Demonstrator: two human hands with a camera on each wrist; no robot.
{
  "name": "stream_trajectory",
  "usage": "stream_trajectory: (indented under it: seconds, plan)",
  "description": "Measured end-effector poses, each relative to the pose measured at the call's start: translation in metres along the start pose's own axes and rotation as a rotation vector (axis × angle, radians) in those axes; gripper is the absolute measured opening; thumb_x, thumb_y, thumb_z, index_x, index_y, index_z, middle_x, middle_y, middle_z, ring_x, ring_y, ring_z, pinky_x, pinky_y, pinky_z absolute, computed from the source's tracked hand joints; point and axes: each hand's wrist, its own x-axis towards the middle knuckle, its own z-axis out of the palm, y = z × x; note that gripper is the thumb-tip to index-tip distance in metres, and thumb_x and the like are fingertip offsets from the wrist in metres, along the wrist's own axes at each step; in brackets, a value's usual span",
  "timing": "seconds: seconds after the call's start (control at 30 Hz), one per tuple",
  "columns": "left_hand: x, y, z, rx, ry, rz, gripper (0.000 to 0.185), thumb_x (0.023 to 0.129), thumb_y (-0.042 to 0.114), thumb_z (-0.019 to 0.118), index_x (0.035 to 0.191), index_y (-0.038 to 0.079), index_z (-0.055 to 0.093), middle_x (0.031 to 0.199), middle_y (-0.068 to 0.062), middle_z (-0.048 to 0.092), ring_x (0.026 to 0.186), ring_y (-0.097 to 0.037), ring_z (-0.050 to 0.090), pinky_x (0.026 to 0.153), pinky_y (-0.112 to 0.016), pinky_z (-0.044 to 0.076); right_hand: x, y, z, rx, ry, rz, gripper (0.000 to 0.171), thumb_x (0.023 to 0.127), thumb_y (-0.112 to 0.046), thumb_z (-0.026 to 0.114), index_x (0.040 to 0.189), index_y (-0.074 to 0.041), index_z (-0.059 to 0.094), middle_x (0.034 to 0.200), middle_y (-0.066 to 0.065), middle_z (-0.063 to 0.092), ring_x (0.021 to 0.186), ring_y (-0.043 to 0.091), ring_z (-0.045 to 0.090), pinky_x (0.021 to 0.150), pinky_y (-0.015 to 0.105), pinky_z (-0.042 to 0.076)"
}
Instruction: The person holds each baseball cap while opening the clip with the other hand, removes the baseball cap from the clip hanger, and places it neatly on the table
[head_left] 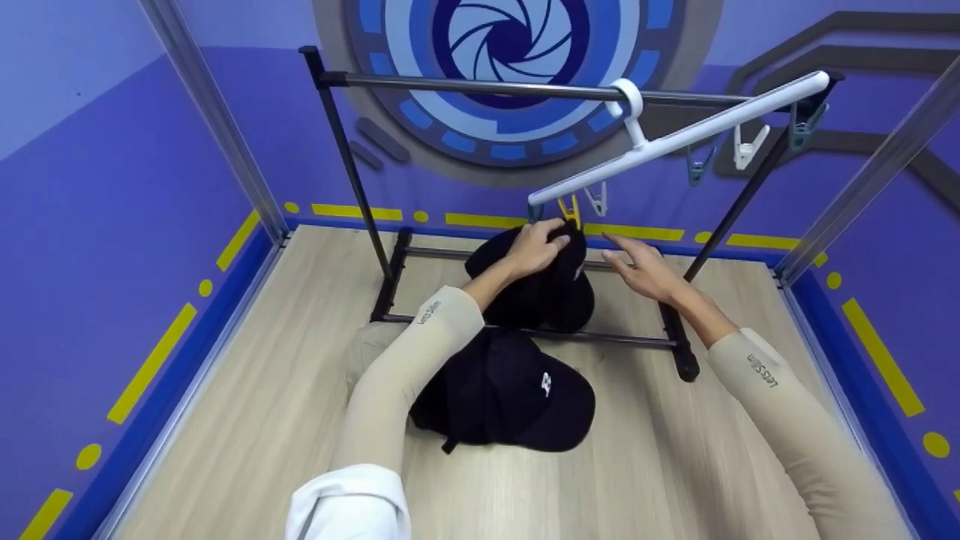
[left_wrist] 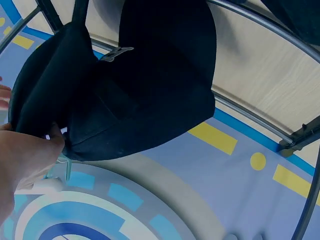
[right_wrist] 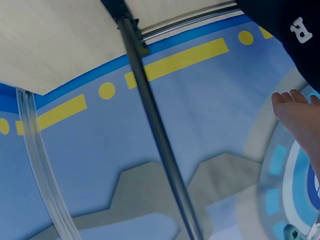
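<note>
Lying on the wooden floor [head_left: 225, 420] at left, a second black cap [head_left: 502, 394]; above it the left hand [head_left: 534, 247] grips a black cap [head_left: 551, 289] up at the yellow clip [head_left: 570, 211] of the white hanger [head_left: 675, 139] — right hand [head_left: 646, 271] just beside, fingers straight, holding nothing.

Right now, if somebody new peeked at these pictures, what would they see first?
Probably the two black caps: one cap held up by the left hand under the white clip hanger on the rack, the other cap lying on the wooden floor in front. The right hand hovers open beside the held cap. Behind it all, a big blue ring fills the purple wall.
</note>
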Motion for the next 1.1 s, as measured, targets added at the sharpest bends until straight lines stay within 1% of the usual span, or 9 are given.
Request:
stream_trajectory:
  seconds: [0.2,0.3,0.37,0.43,0.53,0.63,0.7,0.87,1.1]
  plan:
    - [-0.004,0.003,-0.001,-0.042,-0.016,0.013,0.042,0.106,0.016,0.05,0.146,0.006,0.055,0.151,-0.01,0.056,0.144,-0.023,0.049,0.12,-0.033,0.037,0.016,-0.01,-0.004,0.137,0.037,0.052,0.056,0.111,-0.031,0.04,0.155,0.005,0.036,0.157,0.03,0.04,0.147,0.046,0.038,0.12,0.058,0.031]
    - [-0.007,0.003,-0.001,-0.055,-0.016,0.034,0.038,0.105,0.013,0.05,0.141,0.007,0.061,0.144,-0.01,0.062,0.137,-0.02,0.055,0.116,-0.033,0.041,0.023,-0.016,-0.004,0.213,0.074,0.093,0.049,0.111,-0.034,0.04,0.136,0.006,0.053,0.125,0.027,0.063,0.113,0.036,0.062,0.098,0.042,0.049]
    - [-0.008,0.003,-0.001,-0.073,-0.018,0.049,0.036,0.104,0.012,0.05,0.137,0.008,0.063,0.14,-0.009,0.065,0.13,-0.019,0.059,0.112,-0.032,0.044,0.026,-0.02,-0.001,0.288,0.106,0.129,0.045,0.11,-0.036,0.041,0.118,0.005,0.057,0.098,0.015,0.061,0.086,0.023,0.057,0.08,0.032,0.045]
    - [-0.009,0.002,-0.001,-0.093,-0.021,0.055,0.035,0.104,0.012,0.049,0.135,0.008,0.064,0.137,-0.009,0.066,0.126,-0.018,0.06,0.109,-0.032,0.044,0.03,-0.022,0.004,0.387,0.13,0.157,0.043,0.11,-0.037,0.043,0.112,0.004,0.055,0.09,0.007,0.048,0.079,0.016,0.043,0.075,0.029,0.035]
    - [-0.009,-0.001,-0.002,-0.126,-0.034,0.055,0.034,0.106,0.013,0.048,0.136,0.009,0.063,0.137,-0.009,0.066,0.124,-0.018,0.06,0.109,-0.032,0.044,0.036,-0.025,0.011,0.584,0.122,0.193,0.049,0.109,-0.037,0.045,0.135,0.005,0.053,0.116,0.014,0.058,0.107,0.019,0.055,0.097,0.029,0.043]
    - [-0.011,-0.003,-0.003,-0.158,-0.052,0.048,0.034,0.107,0.015,0.047,0.136,0.009,0.063,0.137,-0.008,0.066,0.121,-0.015,0.059,0.107,-0.03,0.044,0.043,-0.026,0.018,0.76,0.101,0.22,0.06,0.109,-0.036,0.044,0.152,0.005,0.039,0.152,0.022,0.047,0.143,0.028,0.045,0.122,0.036,0.032]
    - [-0.012,-0.004,-0.004,-0.181,-0.062,0.045,0.032,0.107,0.015,0.047,0.133,0.009,0.064,0.133,-0.009,0.066,0.115,-0.015,0.059,0.103,-0.029,0.044,0.048,-0.026,0.021,0.833,0.101,0.229,0.061,0.109,-0.036,0.042,0.154,0.005,0.036,0.16,0.022,0.04,0.15,0.031,0.038,0.126,0.039,0.026]
    - [-0.013,-0.006,-0.007,-0.247,-0.091,0.028,0.029,0.107,0.015,0.047,0.128,0.008,0.065,0.128,-0.01,0.067,0.109,-0.015,0.058,0.097,-0.028,0.044,0.055,-0.026,0.022,0.9,0.092,0.238,0.057,0.111,-0.038,0.037,0.147,0.005,0.046,0.152,0.017,0.051,0.146,0.03,0.042,0.128,0.04,0.02]
    - [-0.012,-0.003,-0.005,-0.269,-0.116,0.028,0.034,0.106,0.016,0.049,0.136,0.012,0.065,0.138,-0.006,0.065,0.12,-0.015,0.06,0.103,-0.026,0.045,0.059,-0.029,0.021,1.038,0.121,0.235,0.035,0.107,-0.038,0.047,0.111,-0.01,0.067,0.104,-0.008,0.072,0.112,0.014,0.058,0.118,0.034,0.028]
